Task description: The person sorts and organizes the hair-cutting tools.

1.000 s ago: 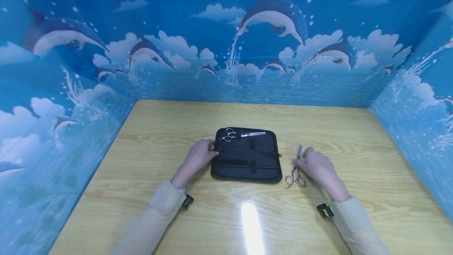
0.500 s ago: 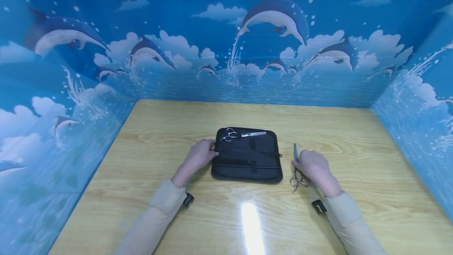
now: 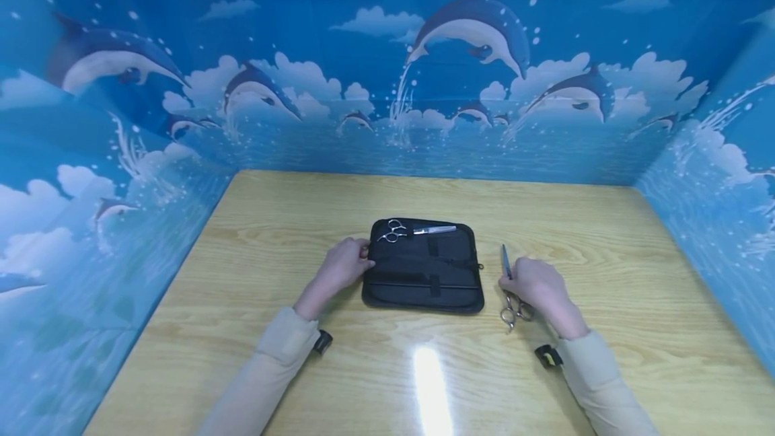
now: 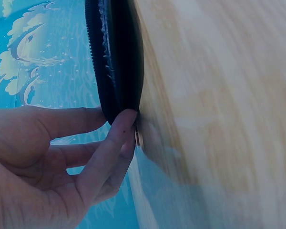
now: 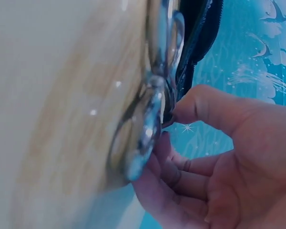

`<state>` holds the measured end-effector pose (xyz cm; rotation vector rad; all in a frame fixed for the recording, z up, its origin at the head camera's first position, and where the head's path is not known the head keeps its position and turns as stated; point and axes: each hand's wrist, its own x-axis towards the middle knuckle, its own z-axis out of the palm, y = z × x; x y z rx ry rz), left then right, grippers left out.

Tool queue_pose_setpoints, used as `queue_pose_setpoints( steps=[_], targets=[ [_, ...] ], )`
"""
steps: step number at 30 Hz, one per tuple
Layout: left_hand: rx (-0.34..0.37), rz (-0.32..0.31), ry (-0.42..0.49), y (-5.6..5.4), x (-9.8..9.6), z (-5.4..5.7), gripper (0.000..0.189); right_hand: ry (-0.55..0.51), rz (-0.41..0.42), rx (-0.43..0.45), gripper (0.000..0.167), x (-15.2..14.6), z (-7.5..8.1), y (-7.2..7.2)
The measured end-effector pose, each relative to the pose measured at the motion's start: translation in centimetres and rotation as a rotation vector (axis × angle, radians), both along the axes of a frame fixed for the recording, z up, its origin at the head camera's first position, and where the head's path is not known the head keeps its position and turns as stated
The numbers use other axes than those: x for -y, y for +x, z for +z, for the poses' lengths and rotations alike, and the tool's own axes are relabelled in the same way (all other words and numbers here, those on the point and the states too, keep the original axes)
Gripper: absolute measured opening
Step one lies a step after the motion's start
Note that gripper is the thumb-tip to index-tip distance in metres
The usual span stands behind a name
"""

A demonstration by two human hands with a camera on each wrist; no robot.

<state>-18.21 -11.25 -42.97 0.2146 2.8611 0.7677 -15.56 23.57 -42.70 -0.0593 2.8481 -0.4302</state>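
A black zip case [image 3: 393, 296] lies opened flat on the table. Strapped along its far edge is one pair of silver hair scissors [image 3: 434, 229]. My left hand [image 3: 343, 264] pinches the case's left edge between thumb and fingers; the left wrist view shows the fingertips on the case's zipped side [image 4: 119, 52]. To the right of the case, my right hand [image 3: 539, 284] holds a second pair of hair scissors [image 3: 507, 316] by the middle. Its blades point away from me and its finger rings toward me. The fingers partly hide its pivot.
A zip pull [image 3: 481, 266] sticks out at the case's right edge, close to the held scissors. The wooden table [image 3: 290, 207] is bordered at the back and sides by a blue dolphin-print sheet [image 3: 387, 86]. A bright reflection lies on the near tabletop.
My right hand has moved slightly left and turned the scissors, so their tips swing left and their finger rings right. The left hand and the case stay put.
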Motion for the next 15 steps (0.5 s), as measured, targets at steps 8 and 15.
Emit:
queue_pose_setpoints(
  steps=[8, 15],
  targets=[
    [0.010, 0.005, 0.003, -0.02, -0.06, 0.04, 0.049, -0.087, 0.031, -0.068, 0.017, -0.73, -0.19, 0.49],
    [0.009, 0.004, -0.002, -0.13, -0.03, -0.02, 0.049, -0.109, 0.041, -0.133, 0.016, -0.88, -0.23, 0.54]
  ],
)
